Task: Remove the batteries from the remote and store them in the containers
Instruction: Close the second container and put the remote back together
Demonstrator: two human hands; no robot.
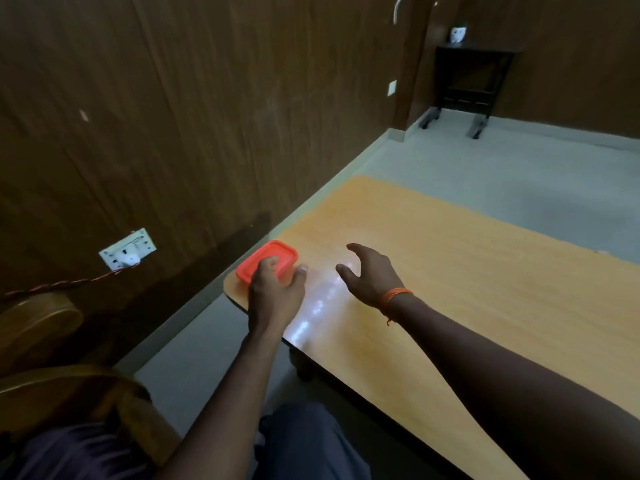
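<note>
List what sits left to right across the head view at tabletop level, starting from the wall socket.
Wall socket → orange-lidded container → left hand resting on it → right hand, open above the table.

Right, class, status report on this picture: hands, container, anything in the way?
Left hand gripping the orange-lidded container at the table corner. Right hand open, hovering, empty. No remote or batteries in view. Nothing in the way.

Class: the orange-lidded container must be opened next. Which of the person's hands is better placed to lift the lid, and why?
Left. The left hand already rests on the orange lid at the table's corner, fingers curled over it. The right hand is open above bare tabletop, apart from the container.
</note>
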